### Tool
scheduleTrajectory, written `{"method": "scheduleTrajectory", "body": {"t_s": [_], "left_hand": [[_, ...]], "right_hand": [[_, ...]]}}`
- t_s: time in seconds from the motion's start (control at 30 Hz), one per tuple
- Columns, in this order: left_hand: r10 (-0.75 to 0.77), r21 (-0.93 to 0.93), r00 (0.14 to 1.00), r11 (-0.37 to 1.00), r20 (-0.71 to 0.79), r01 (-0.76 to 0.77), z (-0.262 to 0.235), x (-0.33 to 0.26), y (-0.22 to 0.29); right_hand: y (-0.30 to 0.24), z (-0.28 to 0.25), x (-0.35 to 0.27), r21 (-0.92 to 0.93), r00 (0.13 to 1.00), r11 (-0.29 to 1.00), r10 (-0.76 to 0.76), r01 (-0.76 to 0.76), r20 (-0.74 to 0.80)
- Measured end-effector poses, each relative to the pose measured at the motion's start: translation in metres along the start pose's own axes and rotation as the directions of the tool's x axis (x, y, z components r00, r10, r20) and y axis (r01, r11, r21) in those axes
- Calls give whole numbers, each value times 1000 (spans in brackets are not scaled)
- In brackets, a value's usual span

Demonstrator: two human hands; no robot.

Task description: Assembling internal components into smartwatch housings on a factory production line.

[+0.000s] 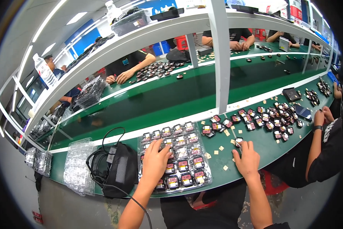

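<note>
Right of the spread left hand (155, 158), past a clear plastic tray's (183, 189) edge, green tabletop (222, 174) leaves room; right hand's (248, 159) grip unclear.

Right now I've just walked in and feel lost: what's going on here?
A person's left hand is over a clear plastic blister tray holding rows of small labelled black units. Their right hand is at a loose unit on the green workbench; whether either hand grips one is unclear. More units lie loose to the right, and a black bag with cables sits left of the tray. Across the green conveyor belt, another person's hands are beside another heap.
</note>
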State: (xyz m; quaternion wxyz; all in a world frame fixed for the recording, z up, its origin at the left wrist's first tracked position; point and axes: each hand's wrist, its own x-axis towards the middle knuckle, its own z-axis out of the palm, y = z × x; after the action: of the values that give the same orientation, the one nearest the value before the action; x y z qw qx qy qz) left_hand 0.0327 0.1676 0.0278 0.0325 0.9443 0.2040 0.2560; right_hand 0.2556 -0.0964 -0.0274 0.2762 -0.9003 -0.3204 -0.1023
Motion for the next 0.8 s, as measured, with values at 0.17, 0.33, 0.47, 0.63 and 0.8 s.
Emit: {"method": "scheduleTrajectory", "body": {"t_s": [0.17,0.33,0.47,0.63,0.8], "left_hand": [[-54,-31,992,998,110,58,-14,-19,13],[-68,-76,983,994,170,82,-13,-35,11],[-35,-65,993,997,115,43,-3,-38,7],[-12,-60,987,998,160,22,-3,-34,10],[10,-137,986,990,168,14,-6,-35,4]], "right_hand": [[-2,0,-1,20,1000,1000,4,-4,-10],[-3,1,-2,45,999,999,-7,8,-31],[-1,0,-3,69,999,998,6,-4,-33],[-4,0,-5,85,999,996,31,-27,-44],[-6,1,-6,111,999,994,23,-18,-47]]}}
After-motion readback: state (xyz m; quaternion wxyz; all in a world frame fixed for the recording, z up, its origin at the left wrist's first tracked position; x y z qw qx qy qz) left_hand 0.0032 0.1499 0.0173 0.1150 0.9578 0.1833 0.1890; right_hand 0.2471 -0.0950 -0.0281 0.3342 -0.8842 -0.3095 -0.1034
